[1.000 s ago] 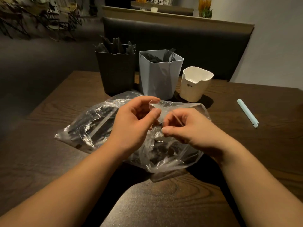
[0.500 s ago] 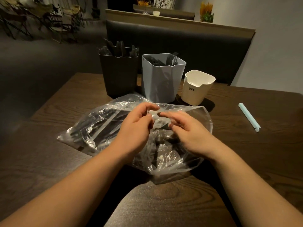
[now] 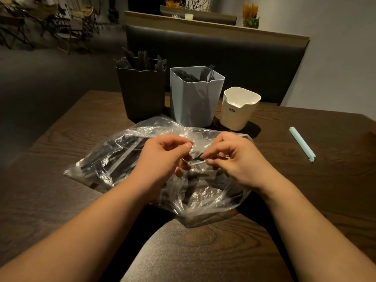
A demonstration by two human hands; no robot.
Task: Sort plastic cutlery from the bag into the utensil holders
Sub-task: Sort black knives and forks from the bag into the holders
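Bag [image 3: 114, 157], clear plastic, lies flat on the table [image 3: 61, 200] in the middle, just near of the three holders. Black cutlery [image 3: 90, 169] shows through it, mostly in the left half and under the hands. Both hands are on top of the bag at its right half, close together but not touching. The left hand [image 3: 162, 159] pinches a fold of the plastic between thumb and forefinger. The right hand [image 3: 236, 161] has its fingers curled and nips the film just right of that spot. Loose plastic bunches up between the hands and toward the near edge.

Far side, left to right:
- black holder [image 3: 142, 94] with dark utensils [image 3: 141, 60] sticking out
- grey holder [image 3: 193, 100] with forks [image 3: 208, 72] in it
- shorter white holder [image 3: 237, 115]

All three stand upright, just beside each other. A pale blue stick [image 3: 302, 144] lies on the table well to the right, apart from the bag. A dark bench [image 3: 223, 49] is behind the table.
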